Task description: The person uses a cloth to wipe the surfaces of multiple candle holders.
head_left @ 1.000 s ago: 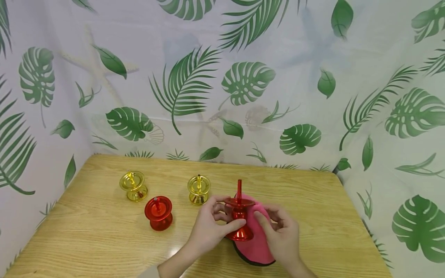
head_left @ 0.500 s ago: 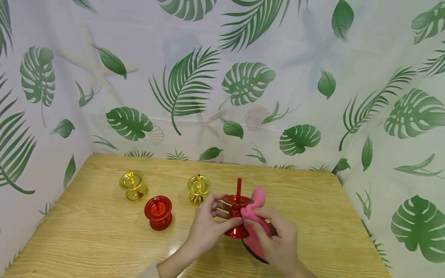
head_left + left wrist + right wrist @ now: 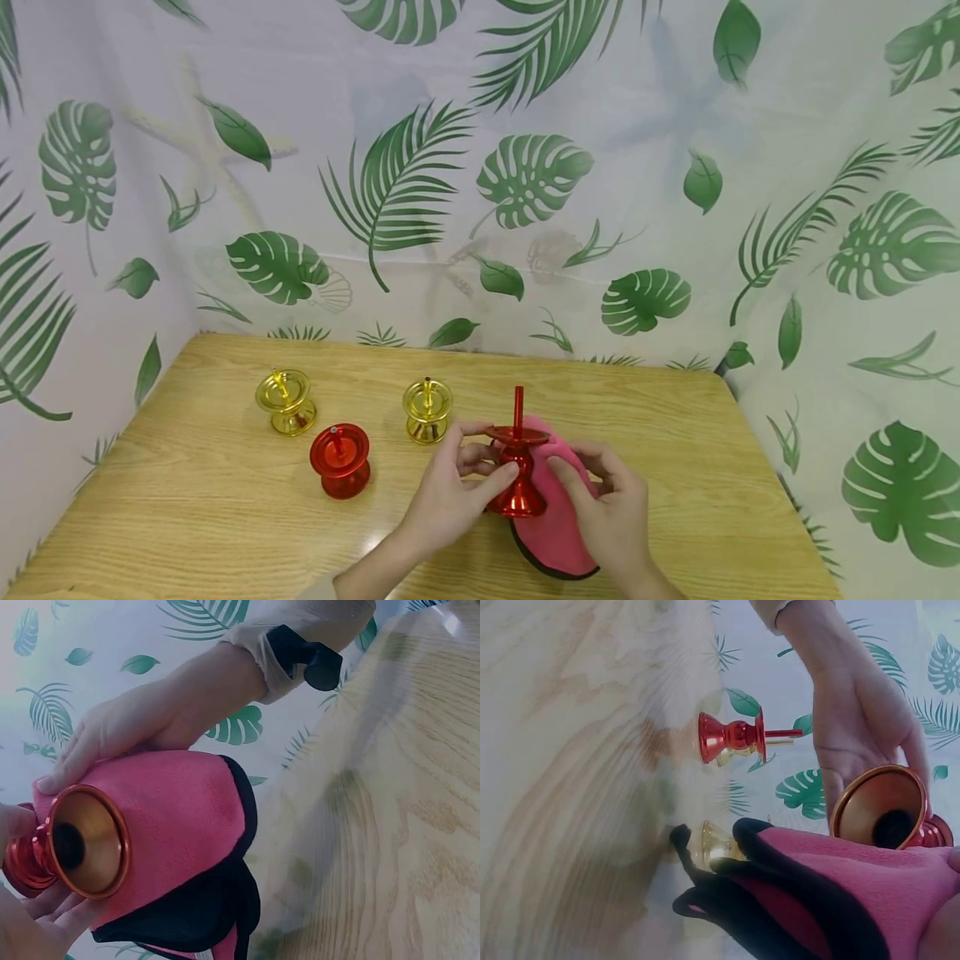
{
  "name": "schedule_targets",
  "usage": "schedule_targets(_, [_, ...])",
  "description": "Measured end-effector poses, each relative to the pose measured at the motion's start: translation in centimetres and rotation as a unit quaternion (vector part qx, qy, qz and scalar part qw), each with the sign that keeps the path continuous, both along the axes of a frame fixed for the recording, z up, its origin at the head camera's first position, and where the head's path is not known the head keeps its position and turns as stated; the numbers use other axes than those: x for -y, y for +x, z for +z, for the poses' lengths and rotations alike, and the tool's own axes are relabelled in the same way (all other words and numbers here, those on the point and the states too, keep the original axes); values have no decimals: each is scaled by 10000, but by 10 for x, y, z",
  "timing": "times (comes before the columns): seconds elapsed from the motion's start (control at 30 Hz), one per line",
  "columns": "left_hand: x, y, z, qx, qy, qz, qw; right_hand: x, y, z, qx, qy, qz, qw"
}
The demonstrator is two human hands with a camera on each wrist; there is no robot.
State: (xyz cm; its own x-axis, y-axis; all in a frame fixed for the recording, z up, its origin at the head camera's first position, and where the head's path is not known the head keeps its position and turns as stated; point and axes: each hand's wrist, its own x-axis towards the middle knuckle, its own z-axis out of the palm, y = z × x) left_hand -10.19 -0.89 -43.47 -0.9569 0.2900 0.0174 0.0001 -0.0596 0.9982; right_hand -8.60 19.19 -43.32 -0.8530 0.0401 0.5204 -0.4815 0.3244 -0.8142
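Observation:
In the head view, my left hand point(image 3: 450, 493) holds a shiny red candle holder point(image 3: 522, 498) upright above the table, thumb on its waist and fingers behind. It has a flat dish on top with a thin red rod rising from it. My right hand point(image 3: 618, 510) grips a pink cloth point(image 3: 557, 537) with black edging, thumb in front. The cloth lies against the holder's right side and partly behind it. Seen in the left wrist view, the holder's hollow underside point(image 3: 101, 844) faces the camera, close to the cloth's pink face point(image 3: 176, 806).
Another red candle holder point(image 3: 341, 467) stands left of my hands on the wooden table point(image 3: 187, 517). Two gold candle holders stand farther back, one at the left point(image 3: 288, 408) and one nearer the middle point(image 3: 427, 412). A leaf-printed curtain point(image 3: 420, 317) borders the table's back and sides.
Half a second ago the cloth was bunched in my right fingers against the holder's waist; now it hangs spread out again, much as one second ago. My left hand keeps its hold.

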Motion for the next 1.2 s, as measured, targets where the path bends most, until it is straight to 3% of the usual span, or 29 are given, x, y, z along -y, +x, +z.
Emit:
schedule_targets(0.27, [6, -5, 0, 531, 425, -431, 9968, -4, -2, -3, 48, -611, 354, 9975])
schedule_targets(0.47, [7, -7, 0, 601, 453, -603, 9953, -6, -2, -3, 254, -585, 343, 9974])
schedule_targets(0.67, [4, -5, 2, 674, 469, -486, 9954, -7, -3, -7, -540, -230, 557, 9967])
schedule_targets(0.8, [3, -5, 4, 520, 389, -267, 9975, -4, -2, -2, -1161, 135, 632, 9911])
schedule_targets(1.03, [2, -6, 3, 127, 17, 92, 9999, 5, 2, 2, -2495, 1072, 483, 9612])
schedule_targets(1.1, [2, -6, 1, 75, -38, 137, 9999, 7, 5, 3, -2641, 1260, 425, 9553])
schedule_targets(1.2, [3, -7, -1, 48, -44, 146, 9999, 8, 8, 2, -2654, 1293, 457, 9543])
